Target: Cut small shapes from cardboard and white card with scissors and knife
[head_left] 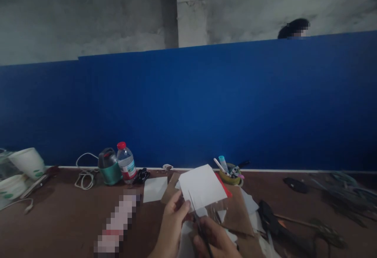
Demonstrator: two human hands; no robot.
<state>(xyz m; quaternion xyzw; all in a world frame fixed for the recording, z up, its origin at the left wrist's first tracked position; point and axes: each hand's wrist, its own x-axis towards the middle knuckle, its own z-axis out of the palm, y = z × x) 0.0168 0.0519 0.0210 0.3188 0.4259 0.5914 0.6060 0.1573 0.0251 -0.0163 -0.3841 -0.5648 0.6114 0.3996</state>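
My left hand (176, 215) pinches the lower left corner of a white sheet of paper (206, 185), which is held up above the table. In my right hand (216, 236) is a pair of scissors (200, 226), its blades pointing up and away at the paper's lower edge. One blade shows against the sheet; whether it cuts in there I cannot tell. Below the hands lie white paper scraps (222, 215) and brown card (238, 211). A red piece (224, 187) shows behind the sheet's right side.
A white square sheet (155, 189) lies left of my hands. Behind it stand a red-capped bottle (126, 163) and a green container (110, 171). A yellow bowl of pens (230, 174) is at the back. Paper cups (28, 163) stand far left. A blue partition (188, 105) closes the table's back.
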